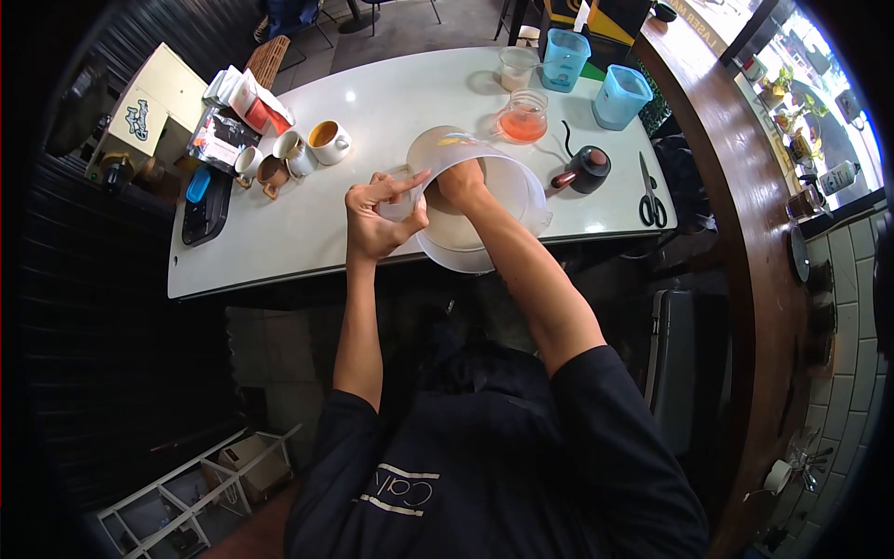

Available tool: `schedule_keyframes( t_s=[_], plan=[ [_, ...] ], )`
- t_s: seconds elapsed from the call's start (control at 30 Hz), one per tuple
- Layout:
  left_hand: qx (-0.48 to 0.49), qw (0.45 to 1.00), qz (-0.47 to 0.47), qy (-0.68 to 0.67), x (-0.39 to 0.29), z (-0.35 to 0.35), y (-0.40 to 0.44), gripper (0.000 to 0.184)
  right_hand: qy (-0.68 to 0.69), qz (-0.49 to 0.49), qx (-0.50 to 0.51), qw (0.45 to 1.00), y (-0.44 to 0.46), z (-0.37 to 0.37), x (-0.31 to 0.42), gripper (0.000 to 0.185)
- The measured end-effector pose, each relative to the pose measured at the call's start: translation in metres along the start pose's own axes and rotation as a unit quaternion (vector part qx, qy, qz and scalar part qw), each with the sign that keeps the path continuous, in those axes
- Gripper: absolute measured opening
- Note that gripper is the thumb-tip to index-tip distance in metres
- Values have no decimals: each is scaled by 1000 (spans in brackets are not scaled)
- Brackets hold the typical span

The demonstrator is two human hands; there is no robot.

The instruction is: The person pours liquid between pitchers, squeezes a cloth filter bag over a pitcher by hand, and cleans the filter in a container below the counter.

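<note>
A large translucent plastic pitcher (433,149) lies tilted at the front edge of the white table, its wide mouth facing me. My left hand (382,219) grips it at the left side by what looks like the handle, with thumb and index finger stretched towards the rim. My right hand (463,184) reaches through the mouth into the pitcher. Its fingers are hidden inside, so whether they hold anything is unclear. Coloured marks show on the pitcher's far wall.
Several mugs (328,142) stand to the left near a black tray (207,210). Behind the pitcher is a glass server (523,121) with orange-red liquid, beside blue containers (565,61). A black gooseneck kettle (589,170) and scissors (650,200) lie right.
</note>
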State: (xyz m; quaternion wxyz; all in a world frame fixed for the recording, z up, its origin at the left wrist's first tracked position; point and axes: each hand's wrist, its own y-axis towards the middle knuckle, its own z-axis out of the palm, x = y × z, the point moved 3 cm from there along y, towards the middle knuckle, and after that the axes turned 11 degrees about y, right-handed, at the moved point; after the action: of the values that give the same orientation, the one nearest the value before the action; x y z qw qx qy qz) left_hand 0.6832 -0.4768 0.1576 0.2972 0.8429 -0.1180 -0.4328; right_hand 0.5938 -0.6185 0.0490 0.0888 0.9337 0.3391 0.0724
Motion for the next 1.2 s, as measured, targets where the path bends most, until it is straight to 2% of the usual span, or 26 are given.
schedule_keyframes(
  t_s=[0.13,0.2,0.23,0.3,0.43,0.5,0.73,0.83,0.9,0.93,1.0,1.03,1.1,1.13,1.2],
  plan=[
    [-2,1000,7,8,-1,0,-1,39,19,21,21,999,-2,0,2,36],
    [1,1000,12,9,0,1,-1,39,103,21,-14,994,-5,-2,0,40],
    [1,1000,11,10,-1,1,-1,39,104,20,-14,994,-8,-14,3,40],
    [2,1000,2,7,-2,2,-1,39,140,49,2,989,-12,-35,4,39],
    [0,1000,13,11,-2,2,1,39,126,47,35,990,-5,-31,-8,40],
    [-2,1000,15,11,-3,2,2,39,188,86,76,976,-5,-39,-12,41],
    [4,1000,6,13,0,1,5,39,151,92,79,981,1,-30,-14,51],
    [-5,1000,1,3,3,0,5,39,225,116,131,959,4,-19,-11,55],
    [11,1000,0,8,2,0,6,40,257,255,86,928,0,-17,-2,57],
    [9,1000,0,8,1,-1,7,40,256,253,87,929,-1,-19,-4,57],
    [5,1000,-22,1,-2,-1,7,40,216,218,186,933,-7,-14,-9,58],
    [6,1000,-22,-1,0,0,7,40,216,220,186,933,-5,-12,-15,58],
    [6,1000,-9,9,3,-1,7,40,202,125,302,923,-1,-6,-19,56],
    [7,1000,-8,7,1,1,9,40,202,127,302,923,-4,-22,-17,56],
    [8,1000,-21,11,-4,1,9,37,173,108,392,897,-14,-44,-10,52]
  ],
)
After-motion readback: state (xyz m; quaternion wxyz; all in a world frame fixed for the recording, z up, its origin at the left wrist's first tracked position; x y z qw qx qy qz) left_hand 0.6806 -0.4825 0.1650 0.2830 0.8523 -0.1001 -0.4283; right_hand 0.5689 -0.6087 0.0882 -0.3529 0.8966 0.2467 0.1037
